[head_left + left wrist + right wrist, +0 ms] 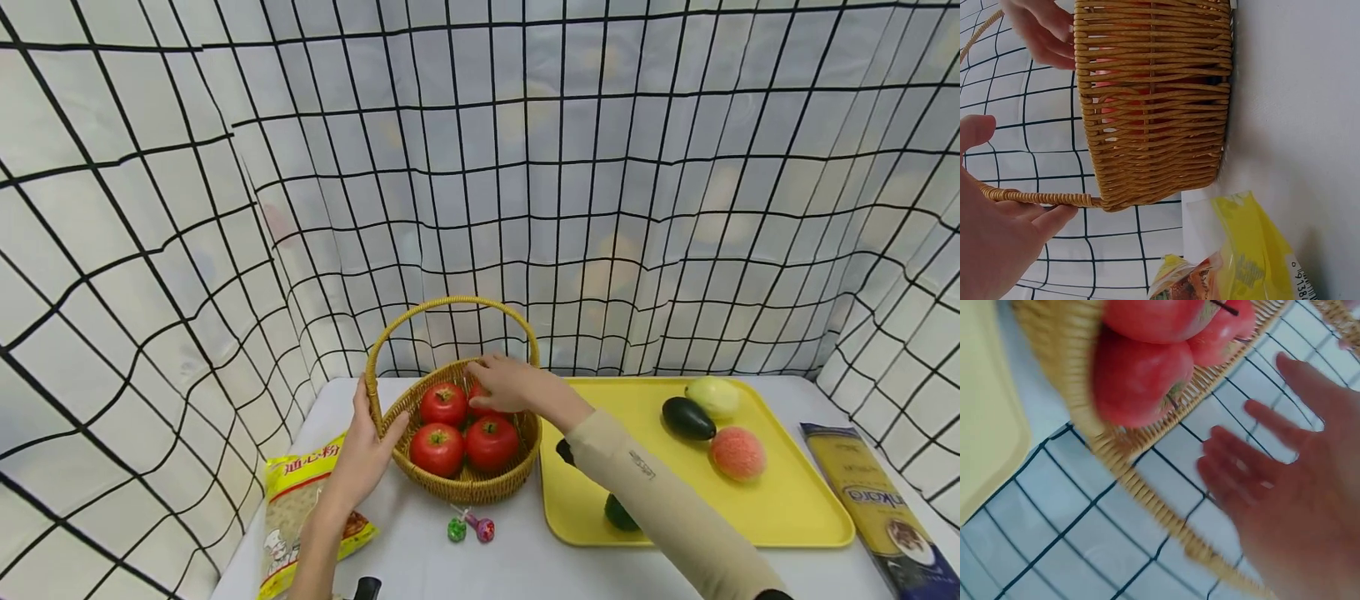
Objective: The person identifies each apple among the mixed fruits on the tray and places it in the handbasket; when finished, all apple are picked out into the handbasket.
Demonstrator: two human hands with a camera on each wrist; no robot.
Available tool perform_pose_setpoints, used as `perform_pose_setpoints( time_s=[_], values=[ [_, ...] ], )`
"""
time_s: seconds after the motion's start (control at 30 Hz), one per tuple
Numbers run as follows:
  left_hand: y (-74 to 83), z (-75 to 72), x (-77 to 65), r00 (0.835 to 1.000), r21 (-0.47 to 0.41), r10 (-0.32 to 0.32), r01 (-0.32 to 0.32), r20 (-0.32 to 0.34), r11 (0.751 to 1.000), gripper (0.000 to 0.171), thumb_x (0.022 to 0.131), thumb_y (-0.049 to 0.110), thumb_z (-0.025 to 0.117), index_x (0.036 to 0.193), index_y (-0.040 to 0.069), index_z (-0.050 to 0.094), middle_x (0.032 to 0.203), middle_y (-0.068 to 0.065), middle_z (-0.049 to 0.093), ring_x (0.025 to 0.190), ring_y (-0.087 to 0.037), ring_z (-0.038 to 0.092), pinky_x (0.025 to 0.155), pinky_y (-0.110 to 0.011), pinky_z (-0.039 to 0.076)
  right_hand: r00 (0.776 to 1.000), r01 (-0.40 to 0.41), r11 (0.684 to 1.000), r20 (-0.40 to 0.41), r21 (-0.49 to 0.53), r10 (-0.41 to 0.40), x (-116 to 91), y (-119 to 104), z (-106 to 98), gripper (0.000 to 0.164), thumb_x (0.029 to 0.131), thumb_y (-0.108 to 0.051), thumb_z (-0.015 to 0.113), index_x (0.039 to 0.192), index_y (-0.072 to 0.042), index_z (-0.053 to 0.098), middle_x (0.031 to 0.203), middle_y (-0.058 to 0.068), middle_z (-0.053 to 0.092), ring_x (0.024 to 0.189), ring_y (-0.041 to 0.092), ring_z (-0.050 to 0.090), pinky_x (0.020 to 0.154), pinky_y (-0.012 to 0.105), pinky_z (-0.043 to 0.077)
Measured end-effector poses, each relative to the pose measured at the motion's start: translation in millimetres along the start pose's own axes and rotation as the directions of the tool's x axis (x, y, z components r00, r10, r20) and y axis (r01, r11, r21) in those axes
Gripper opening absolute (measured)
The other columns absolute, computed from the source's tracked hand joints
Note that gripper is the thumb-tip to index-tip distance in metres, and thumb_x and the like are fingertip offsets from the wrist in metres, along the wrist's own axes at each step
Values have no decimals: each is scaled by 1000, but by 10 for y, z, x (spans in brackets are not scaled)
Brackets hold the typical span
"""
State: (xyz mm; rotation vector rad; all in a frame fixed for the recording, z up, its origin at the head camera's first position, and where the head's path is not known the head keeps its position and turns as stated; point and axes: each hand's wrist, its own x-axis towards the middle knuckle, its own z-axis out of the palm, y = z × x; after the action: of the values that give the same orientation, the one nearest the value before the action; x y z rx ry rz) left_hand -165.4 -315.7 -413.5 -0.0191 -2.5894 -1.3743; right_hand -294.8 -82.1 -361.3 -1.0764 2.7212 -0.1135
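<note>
A wicker basket (pixel 472 492) with an arched handle (pixel 1038 197) holds several red apples (pixel 437 450), their stems showing in the right wrist view. At the handle's left base is my left hand (pixel 366 458). Its fingers (pixel 1054 220) lie straight along the handle, while the thumb stands apart from it. Over the back right of the basket reaches my right hand (pixel 504 383), overlapping one apple in the head view. Seen from the right wrist, that hand (pixel 1285 462) has spread, slightly bent fingers, apart from the apples (pixel 1141 381), with nothing in its grasp.
A yellow tray (pixel 795 521) on the right carries a peach (pixel 738 454), a dark oval fruit (pixel 687 418) and a pale green one (pixel 712 397). Two lollipops (pixel 472 527) lie before the basket. A yellow food bag (pixel 288 508) is at left, a long packet (pixel 877 500) far right.
</note>
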Motion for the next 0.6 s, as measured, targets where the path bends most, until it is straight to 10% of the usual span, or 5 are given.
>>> perform_pose_setpoints(
  time_s=[0.27, 0.6],
  values=[
    [-52, -117, -23, 1000, 29, -13, 12, 2, 1000, 98, 107, 46, 50, 162, 15, -24, 172, -26, -3, 158, -50, 9, 126, -67, 16, 961, 185, 976, -228, 118, -155, -792, 168, 189, 59, 104, -48, 55, 152, -16, 47, 154, 5, 50, 144, 26, 46, 122, 47, 42],
    [-134, -252, -83, 1000, 16, -21, 21, -6, 1000, 99, 106, 45, 51, 161, 15, -26, 171, -28, -5, 157, -52, 9, 124, -70, 17, 903, 89, 992, -429, 93, -41, -1494, 499, 476, 64, 102, -46, 59, 158, -21, 41, 164, 8, 41, 148, 33, 44, 118, 57, 42]
  ],
)
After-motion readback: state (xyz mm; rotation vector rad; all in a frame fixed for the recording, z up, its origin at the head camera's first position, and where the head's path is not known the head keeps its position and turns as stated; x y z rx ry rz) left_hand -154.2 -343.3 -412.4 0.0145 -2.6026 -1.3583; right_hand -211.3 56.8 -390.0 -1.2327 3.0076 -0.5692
